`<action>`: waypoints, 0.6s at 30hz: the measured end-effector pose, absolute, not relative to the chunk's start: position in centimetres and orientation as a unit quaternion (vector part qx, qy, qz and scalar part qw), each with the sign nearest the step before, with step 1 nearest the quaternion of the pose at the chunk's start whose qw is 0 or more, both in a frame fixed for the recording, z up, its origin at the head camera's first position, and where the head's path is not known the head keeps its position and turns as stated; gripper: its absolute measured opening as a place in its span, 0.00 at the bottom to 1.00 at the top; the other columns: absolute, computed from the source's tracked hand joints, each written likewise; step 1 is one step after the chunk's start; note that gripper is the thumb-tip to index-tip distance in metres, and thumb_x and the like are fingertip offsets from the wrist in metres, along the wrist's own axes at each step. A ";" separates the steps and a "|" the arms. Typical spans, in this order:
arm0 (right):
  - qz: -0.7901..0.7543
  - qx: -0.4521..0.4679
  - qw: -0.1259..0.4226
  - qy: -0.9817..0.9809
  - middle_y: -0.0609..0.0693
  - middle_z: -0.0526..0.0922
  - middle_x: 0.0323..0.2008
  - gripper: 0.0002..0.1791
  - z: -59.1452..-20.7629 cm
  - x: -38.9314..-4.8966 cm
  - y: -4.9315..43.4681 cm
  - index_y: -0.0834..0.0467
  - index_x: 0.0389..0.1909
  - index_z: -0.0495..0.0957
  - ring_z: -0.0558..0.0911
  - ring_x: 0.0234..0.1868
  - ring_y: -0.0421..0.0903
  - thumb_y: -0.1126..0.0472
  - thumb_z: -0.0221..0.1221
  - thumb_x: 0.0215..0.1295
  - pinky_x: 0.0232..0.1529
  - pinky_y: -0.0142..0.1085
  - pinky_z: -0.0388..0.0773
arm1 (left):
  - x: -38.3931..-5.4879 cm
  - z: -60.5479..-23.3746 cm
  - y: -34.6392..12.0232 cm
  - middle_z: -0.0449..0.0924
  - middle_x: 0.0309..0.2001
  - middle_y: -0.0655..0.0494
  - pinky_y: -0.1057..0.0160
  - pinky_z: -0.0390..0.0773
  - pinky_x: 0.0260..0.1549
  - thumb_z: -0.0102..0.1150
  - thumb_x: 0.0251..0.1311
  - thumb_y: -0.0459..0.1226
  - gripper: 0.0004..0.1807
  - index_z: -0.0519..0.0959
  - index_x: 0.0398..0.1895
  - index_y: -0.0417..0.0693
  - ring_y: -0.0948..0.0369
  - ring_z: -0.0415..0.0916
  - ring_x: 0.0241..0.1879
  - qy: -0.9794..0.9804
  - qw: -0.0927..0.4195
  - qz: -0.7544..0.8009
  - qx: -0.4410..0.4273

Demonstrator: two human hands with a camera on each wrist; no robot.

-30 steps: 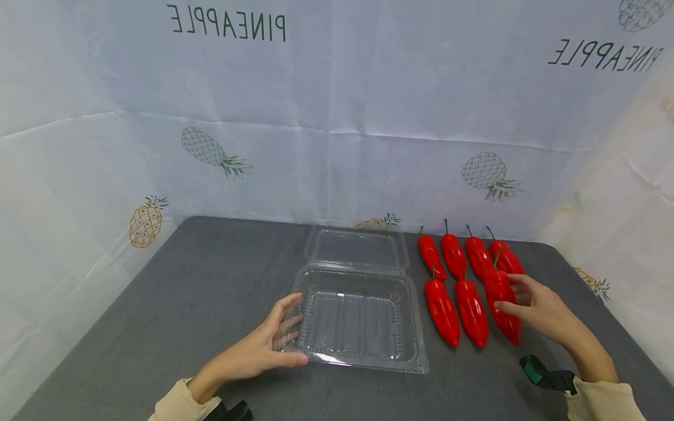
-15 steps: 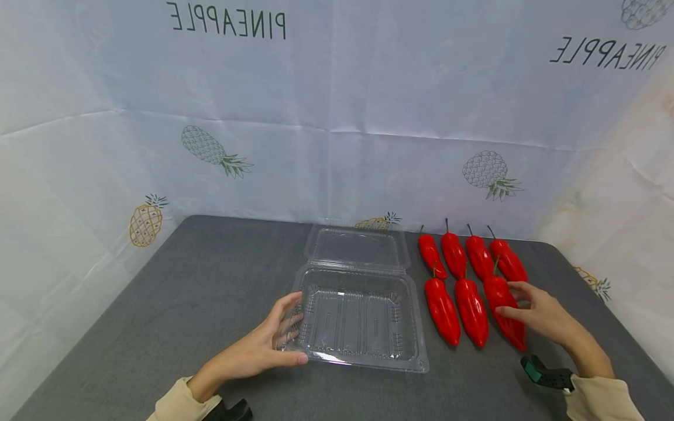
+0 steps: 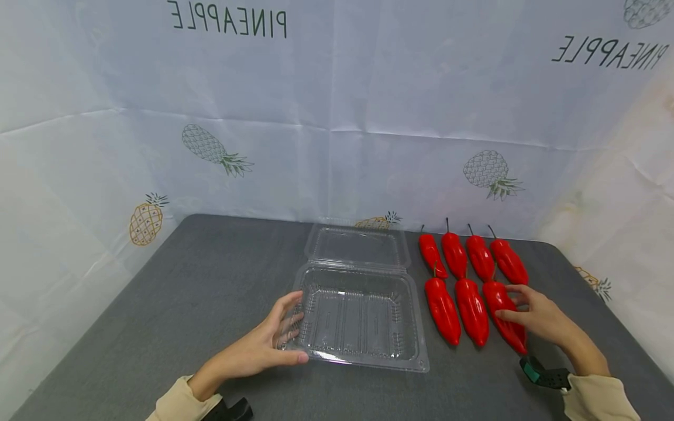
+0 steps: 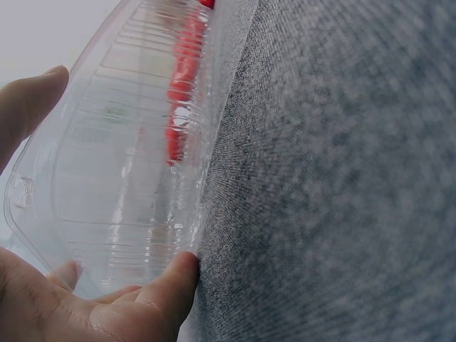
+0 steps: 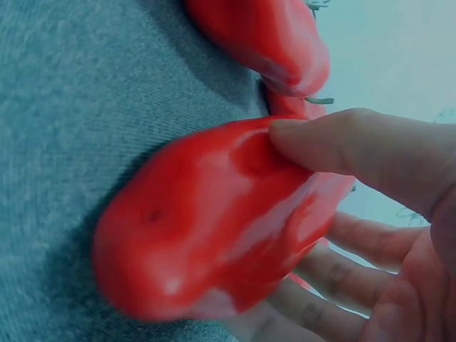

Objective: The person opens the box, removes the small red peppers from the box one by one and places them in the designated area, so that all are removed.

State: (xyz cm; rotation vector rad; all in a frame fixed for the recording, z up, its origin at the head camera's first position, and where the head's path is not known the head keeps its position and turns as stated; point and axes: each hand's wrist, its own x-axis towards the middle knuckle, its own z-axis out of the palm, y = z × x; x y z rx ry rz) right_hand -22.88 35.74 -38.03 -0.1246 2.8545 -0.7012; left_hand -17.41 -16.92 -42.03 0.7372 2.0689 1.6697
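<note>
A clear plastic clamshell container (image 3: 350,362) lies on the table, its lid (image 3: 358,248) folded back behind the base. At its front left corner my left hand (image 3: 255,351) holds the rim, thumb along the front and fingers around the left side. In the left wrist view the clear wall (image 4: 92,171) stands between thumb and fingers. My right hand (image 3: 544,316) grips a red pepper (image 3: 497,298), the nearest row's rightmost one. The right wrist view shows this pepper (image 5: 206,214) between thumb and fingers, lying on or very close to the grey surface.
Two other red peppers (image 3: 442,310) lie in the near row, right of the container. Several more peppers (image 3: 454,254) form a row behind them, stems pointing away. The dark grey table (image 3: 221,263) ends at a white cloth (image 3: 316,175) printed with pineapples.
The pepper in my right hand has shifted a little toward me, so the back row's rightmost pepper is now uncovered. My left hand and the container have stayed put.
</note>
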 end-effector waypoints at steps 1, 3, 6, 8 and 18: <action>-0.236 -0.041 0.101 0.966 0.77 0.74 0.51 0.42 -38.0 -22.9 35.8 0.78 0.65 0.56 0.77 0.51 0.71 0.52 0.62 0.66 0.41 0.54 0.84 | -17.4 -42.0 -16.9 0.26 0.78 0.36 0.49 0.60 0.71 0.65 0.63 0.36 0.55 0.32 0.77 0.44 0.33 0.39 0.76 0.736 0.190 0.595 0.263; -0.234 -0.037 0.103 0.966 0.77 0.74 0.52 0.42 -38.1 -22.9 35.8 0.78 0.65 0.56 0.77 0.52 0.71 0.51 0.62 0.66 0.41 0.54 0.84 | -17.5 -42.0 -16.9 0.26 0.78 0.36 0.49 0.59 0.71 0.65 0.63 0.36 0.55 0.32 0.77 0.44 0.33 0.39 0.76 0.735 0.190 0.595 0.263; -0.231 -0.035 0.106 0.966 0.78 0.74 0.51 0.43 -38.1 -23.0 35.8 0.78 0.65 0.56 0.78 0.49 0.69 0.50 0.62 0.66 0.40 0.53 0.84 | -17.5 -42.0 -16.9 0.26 0.78 0.36 0.48 0.59 0.71 0.65 0.63 0.36 0.55 0.32 0.77 0.44 0.33 0.39 0.76 0.736 0.190 0.594 0.264; -0.232 -0.031 0.107 0.966 0.77 0.75 0.51 0.44 -38.2 -23.0 35.8 0.77 0.66 0.57 0.79 0.48 0.67 0.49 0.63 0.65 0.39 0.50 0.84 | -17.5 -42.0 -16.9 0.26 0.78 0.36 0.48 0.59 0.71 0.65 0.63 0.36 0.55 0.32 0.77 0.44 0.33 0.39 0.76 0.737 0.190 0.593 0.264; -0.255 -0.022 0.129 0.958 0.77 0.74 0.53 0.45 -38.1 -22.9 36.2 0.77 0.67 0.54 0.83 0.42 0.54 0.47 0.62 0.66 0.36 0.44 0.84 | -17.3 -42.1 -16.8 0.26 0.78 0.36 0.48 0.59 0.71 0.65 0.63 0.36 0.55 0.32 0.77 0.44 0.33 0.38 0.76 0.734 0.186 0.597 0.265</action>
